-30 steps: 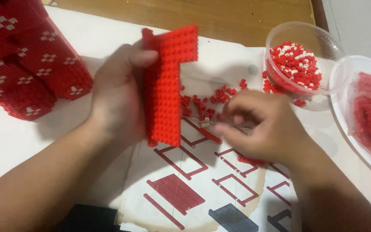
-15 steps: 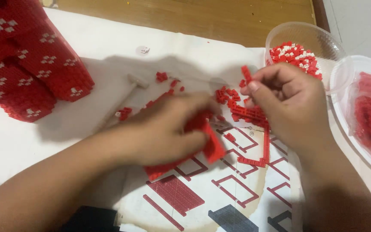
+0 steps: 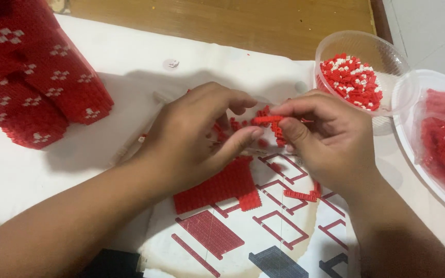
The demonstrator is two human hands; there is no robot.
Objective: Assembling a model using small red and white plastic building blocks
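Observation:
My left hand and my right hand meet over a printed instruction sheet, both pinching a short strip of small red bricks between fingertips. Loose red bricks lie under the fingers. A flat red brick panel rests on the sheet just below my left hand. A thin red strip lies below my right hand.
A large red brick build with white dot patterns stands at the far left. A clear plastic bowl of red and white bricks sits at the upper right. A white plate with more red pieces is at the right edge. A wooden surface runs behind the white cloth.
My left hand had held the red panel upright, then laid it flat on the sheet. Both hands have now come together on a small red strip.

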